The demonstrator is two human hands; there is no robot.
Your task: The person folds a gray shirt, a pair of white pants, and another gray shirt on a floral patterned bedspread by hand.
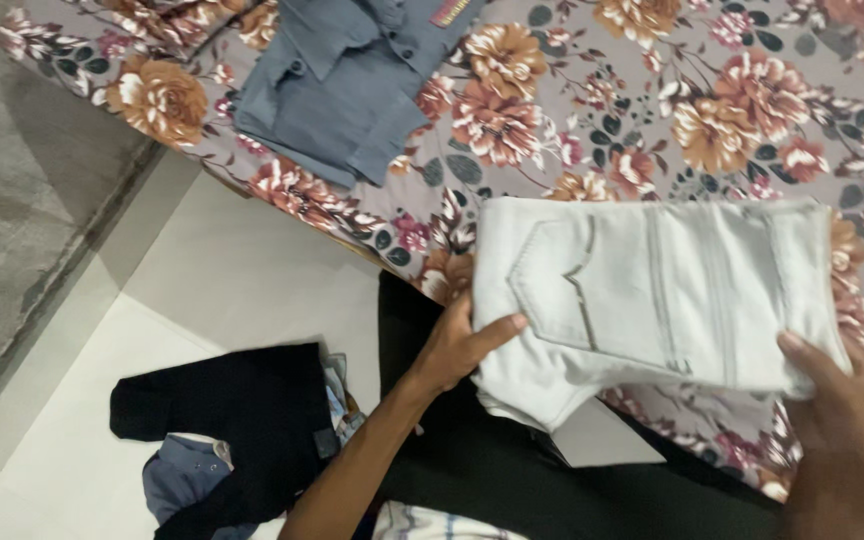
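Both hands are on one pair of folded pale grey jeans (652, 300), held at the near edge of the bed (752, 90) with the flowered sheet. Left hand (457, 345) grips the left end, thumb on top by the back pocket, fingers under. Right hand (842, 420) grips the right near corner the same way, thumb over the cloth.

Handling, my read: denim, soft but with some body, moderately heavy, not slippery, nothing fragile. The fold will sag or open if lifted by one end, so support both ends or slide a palm under the middle.

Count: one pair of jeans in hand; one folded blue-grey shirt (337, 85) further back on the bed, well apart; one loose pile of dark clothes (237, 430) on the white floor (222, 270), individual pieces can't be counted.
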